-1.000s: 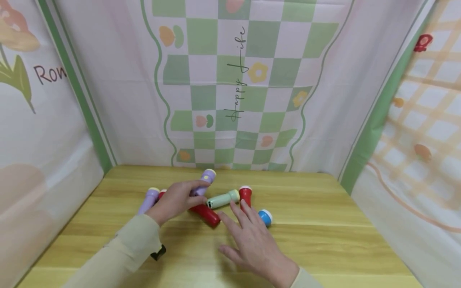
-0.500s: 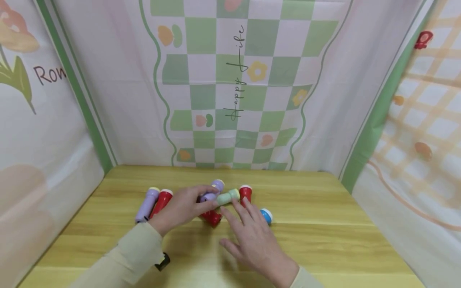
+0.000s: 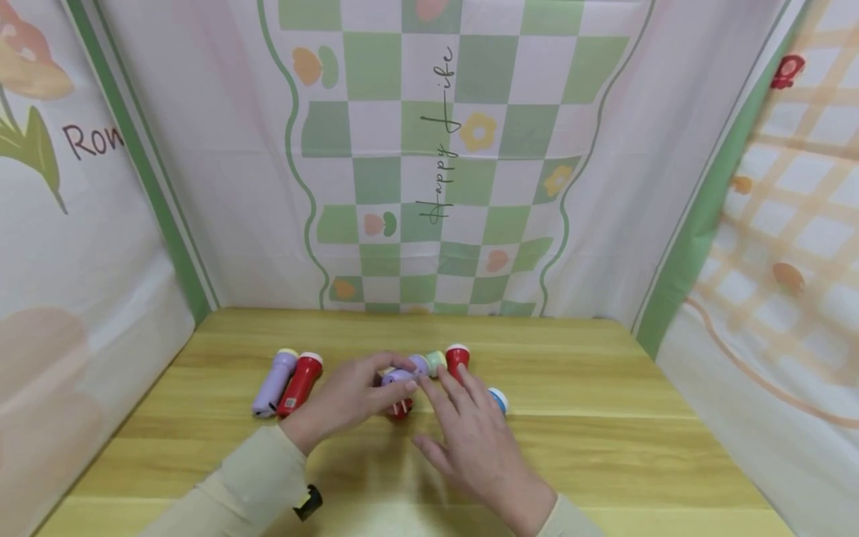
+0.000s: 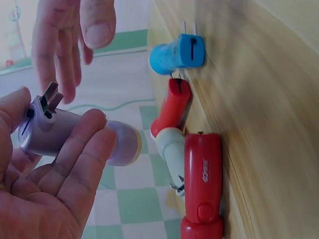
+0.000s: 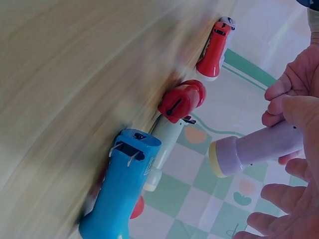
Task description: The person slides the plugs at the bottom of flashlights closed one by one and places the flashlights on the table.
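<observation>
A purple flashlight (image 4: 45, 134) with a pale yellow rim and metal plug prongs sticking out is held in the fingers of my left hand (image 3: 352, 399), raised above the table. My right hand (image 3: 476, 440) is beside it with fingers spread and slightly bent; in the left wrist view its fingertips hang near the prongs, apart from them. Below the hands lie a red flashlight (image 4: 204, 179), a light green flashlight (image 4: 172, 149), a second red flashlight (image 3: 458, 358) and a blue flashlight (image 5: 117, 184) with prongs out. My hands partly hide these in the head view.
Another purple flashlight (image 3: 274, 384) and a red one (image 3: 300, 384) lie side by side at the left of the wooden table (image 3: 577, 447). A patterned cloth (image 3: 436, 149) hangs behind, and printed curtains (image 3: 792, 224) stand at both sides.
My left hand has picked up the purple flashlight and brought it right, toward my right hand, turning it so the plug end shows. The right hand has barely moved.
</observation>
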The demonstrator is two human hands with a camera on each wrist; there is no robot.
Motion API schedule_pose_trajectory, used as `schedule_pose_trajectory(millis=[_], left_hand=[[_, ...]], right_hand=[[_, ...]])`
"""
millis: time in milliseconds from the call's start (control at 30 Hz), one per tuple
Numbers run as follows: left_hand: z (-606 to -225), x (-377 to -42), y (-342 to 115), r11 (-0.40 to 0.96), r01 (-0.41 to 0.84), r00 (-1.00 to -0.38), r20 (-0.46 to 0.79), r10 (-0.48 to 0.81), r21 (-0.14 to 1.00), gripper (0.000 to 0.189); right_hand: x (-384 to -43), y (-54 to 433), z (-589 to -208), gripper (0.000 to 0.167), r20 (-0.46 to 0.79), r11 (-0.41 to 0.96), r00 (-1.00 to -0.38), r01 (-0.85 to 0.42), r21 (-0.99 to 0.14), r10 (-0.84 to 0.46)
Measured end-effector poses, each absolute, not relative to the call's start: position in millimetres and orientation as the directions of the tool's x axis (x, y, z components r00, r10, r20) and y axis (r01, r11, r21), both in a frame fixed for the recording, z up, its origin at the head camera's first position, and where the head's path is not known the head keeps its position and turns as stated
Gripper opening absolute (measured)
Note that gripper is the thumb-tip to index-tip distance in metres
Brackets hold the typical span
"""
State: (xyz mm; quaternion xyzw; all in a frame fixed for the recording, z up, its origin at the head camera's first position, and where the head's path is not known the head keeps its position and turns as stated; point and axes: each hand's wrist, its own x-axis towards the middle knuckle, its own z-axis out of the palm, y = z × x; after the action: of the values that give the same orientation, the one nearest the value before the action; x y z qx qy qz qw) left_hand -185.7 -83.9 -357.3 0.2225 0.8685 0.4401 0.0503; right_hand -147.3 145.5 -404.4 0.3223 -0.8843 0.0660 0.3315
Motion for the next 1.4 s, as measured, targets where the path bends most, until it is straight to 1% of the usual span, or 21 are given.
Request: schedule_pose_trajectory(millis=[100,233,533,667,800,933,1167,1400], left_hand=[[-357,-184,-81,0.431,0.304,-0.889,0.089,0.45,0.85,0.037],[-357,-181,-77,0.337,0.259,-0.877,0.074,0.475,0.905,0.032],[-355,-175,-75,0.269,0.178,-0.869,0.023,0.495,0.947,0.036],[-353,-172,-73,0.249,0.136,-0.869,-0.005,0.494,0.959,0.039],[-352,-169,-71,0.235,0.1,-0.874,-0.028,0.485,0.967,0.044],[-350,-166,-69,0.23,0.075,-0.879,-0.045,0.475,0.97,0.046],[-350,-162,-65,0.236,0.078,-0.882,-0.043,0.469,0.969,0.047],[-350,-158,-61,0.26,0.092,-0.889,-0.038,0.455,0.961,0.051]], right_hand=[[-148,145,-405,0.09,0.635,0.789,-0.571,-0.605,0.103,-0.52],[-149,145,-405,0.092,0.632,0.795,-0.574,-0.596,0.112,-0.52],[-149,146,-406,0.082,0.634,0.801,-0.581,-0.589,0.105,-0.51],[-149,145,-405,0.077,0.646,0.796,-0.569,-0.596,0.104,-0.509],[-150,144,-404,0.075,0.674,0.783,-0.534,-0.613,0.106,-0.51],[-150,143,-405,0.071,0.703,0.774,-0.514,-0.628,0.082,-0.492],[-150,141,-405,0.057,0.742,0.761,-0.491,-0.647,0.04,-0.457],[-151,141,-407,0.052,0.772,0.76,-0.474,-0.65,0.018,-0.423]])
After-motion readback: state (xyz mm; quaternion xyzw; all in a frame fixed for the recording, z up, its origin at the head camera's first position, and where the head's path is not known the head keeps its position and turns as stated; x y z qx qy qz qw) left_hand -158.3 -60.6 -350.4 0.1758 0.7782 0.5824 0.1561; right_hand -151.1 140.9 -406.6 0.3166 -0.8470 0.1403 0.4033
